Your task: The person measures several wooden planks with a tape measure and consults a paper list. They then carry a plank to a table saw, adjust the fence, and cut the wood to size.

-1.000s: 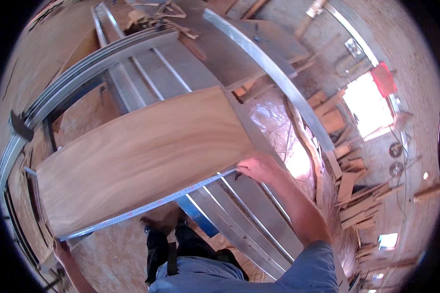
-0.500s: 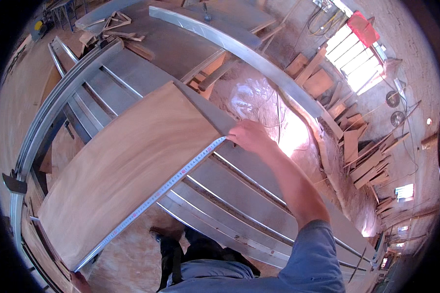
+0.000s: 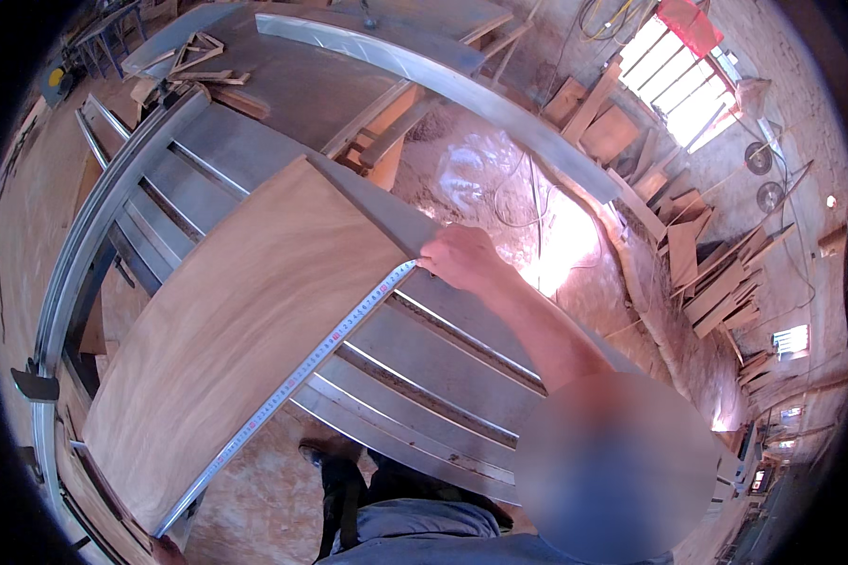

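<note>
A wide plywood board [image 3: 245, 330] lies flat across the metal table, grain running lengthwise. Along its near edge a white tape measure [image 3: 292, 381] with red marks is stretched, bowing slightly near the right end. My right hand [image 3: 462, 256] is closed at the board's right corner, pinching that end of the tape. At the lower left, my left hand [image 3: 167, 551] grips the tape's other end by the board's corner; most of it is cut off by the dark rim, so its fingers hardly show.
Beneath the board is a slotted grey metal table [image 3: 443, 377] with a long rail [image 3: 113, 188] on its left. A long metal fence [image 3: 424, 75] crosses beyond it. Wood offcuts [image 3: 716, 282] lean by the right wall. A blurred disc hides my right upper arm.
The view has shifted a little, so the board, table and right hand appear farther left. Both hands keep their places at the ends of the tape, which still lies along the board's edge.
</note>
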A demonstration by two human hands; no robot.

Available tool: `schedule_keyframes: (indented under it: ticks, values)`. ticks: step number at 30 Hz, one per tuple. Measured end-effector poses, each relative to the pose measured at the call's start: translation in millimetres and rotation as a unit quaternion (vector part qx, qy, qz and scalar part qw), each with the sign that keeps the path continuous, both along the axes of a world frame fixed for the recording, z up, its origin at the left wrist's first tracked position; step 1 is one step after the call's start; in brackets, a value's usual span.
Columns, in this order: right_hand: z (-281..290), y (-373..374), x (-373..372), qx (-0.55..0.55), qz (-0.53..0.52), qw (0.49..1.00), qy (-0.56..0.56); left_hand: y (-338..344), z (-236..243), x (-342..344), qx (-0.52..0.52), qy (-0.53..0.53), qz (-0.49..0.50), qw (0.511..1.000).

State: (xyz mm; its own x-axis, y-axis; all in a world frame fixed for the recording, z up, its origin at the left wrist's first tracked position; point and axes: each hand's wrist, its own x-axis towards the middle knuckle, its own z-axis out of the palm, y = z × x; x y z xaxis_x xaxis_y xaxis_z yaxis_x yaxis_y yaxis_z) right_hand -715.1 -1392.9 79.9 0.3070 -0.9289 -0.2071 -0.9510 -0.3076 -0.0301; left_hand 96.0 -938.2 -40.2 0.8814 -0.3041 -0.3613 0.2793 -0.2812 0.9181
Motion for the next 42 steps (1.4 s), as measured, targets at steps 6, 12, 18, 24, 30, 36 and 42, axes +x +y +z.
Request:
schedule_keyframes:
  ticks: [6,12,18,24,30,36,42]
  values:
    - [-10,-1,-5,-0.033,0.023,0.999,-0.019,-6,2,-2,0.011,-0.013,-0.018,1.0]
    - [0,-3,-2,0.016,0.017,1.0,-0.008,-8,2,-4,0.022,-0.022,-0.029,0.999]
    - [3,-7,0,0.043,0.017,0.999,0.012,-15,5,-4,0.032,-0.032,-0.04,0.998]
    - [2,-9,-1,0.031,0.025,0.999,0.008,-24,8,-8,0.044,-0.036,-0.049,0.997]
    - [2,-9,1,0.037,0.022,0.999,0.013,-29,7,-11,0.05,-0.038,-0.05,0.997]
    - [1,-10,0,0.034,0.017,0.999,0.009,-27,5,-8,0.052,-0.041,-0.052,0.996]
    - [-6,-11,-2,0.023,0.023,0.999,-0.004,-19,6,-1,0.048,-0.049,-0.055,0.996]
